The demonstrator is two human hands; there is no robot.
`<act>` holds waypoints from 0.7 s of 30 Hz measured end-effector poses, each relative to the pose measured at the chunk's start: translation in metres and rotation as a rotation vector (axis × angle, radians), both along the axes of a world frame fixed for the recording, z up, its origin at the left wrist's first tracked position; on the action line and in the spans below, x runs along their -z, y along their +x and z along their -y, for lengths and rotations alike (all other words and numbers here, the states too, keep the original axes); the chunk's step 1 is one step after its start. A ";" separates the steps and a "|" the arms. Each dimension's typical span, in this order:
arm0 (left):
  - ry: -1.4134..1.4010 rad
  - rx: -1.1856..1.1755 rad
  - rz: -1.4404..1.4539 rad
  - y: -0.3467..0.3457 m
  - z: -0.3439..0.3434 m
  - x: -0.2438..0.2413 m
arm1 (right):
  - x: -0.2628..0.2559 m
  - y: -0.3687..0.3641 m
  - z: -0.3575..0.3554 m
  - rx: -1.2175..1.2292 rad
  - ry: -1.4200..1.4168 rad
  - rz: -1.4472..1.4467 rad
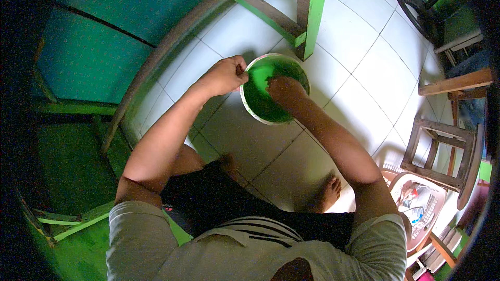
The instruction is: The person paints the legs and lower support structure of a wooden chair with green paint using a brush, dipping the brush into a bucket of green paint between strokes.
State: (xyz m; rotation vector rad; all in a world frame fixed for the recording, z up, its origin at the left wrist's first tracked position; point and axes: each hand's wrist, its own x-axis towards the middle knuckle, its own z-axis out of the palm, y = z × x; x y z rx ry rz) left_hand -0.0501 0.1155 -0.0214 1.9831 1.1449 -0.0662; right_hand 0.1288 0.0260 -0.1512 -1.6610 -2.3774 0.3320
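Observation:
In front of me on the tiled floor stands a round bucket (256, 104) with a pale patterned rim and a green inside. My left hand (225, 73) pinches the left side of its rim between thumb and fingers. Over the right rim, my right hand (287, 90) reaches into the bucket, its fingers curled near a bright green patch. Whether the fingers hold something there cannot be made out. My bare foot (332, 192) rests on the floor below the bucket.
A green-painted wooden post (314, 11) rises just beyond the bucket, joined to a long wooden rail (156, 52). Teal patterned panels (101, 58) lie left of it. On the right are a wooden stool (433, 152), a plastic basket (439, 195) holding items, and a black round base (410, 8).

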 end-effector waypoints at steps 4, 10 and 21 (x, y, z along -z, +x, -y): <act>0.001 -0.014 -0.043 -0.005 0.001 -0.002 | -0.019 -0.005 0.000 0.076 0.019 -0.034; 0.060 -0.001 -0.077 -0.001 0.000 0.000 | -0.014 0.010 -0.006 -0.154 0.136 0.152; 0.035 -0.034 -0.159 -0.008 -0.025 -0.008 | -0.118 0.102 -0.016 0.393 -0.601 -1.107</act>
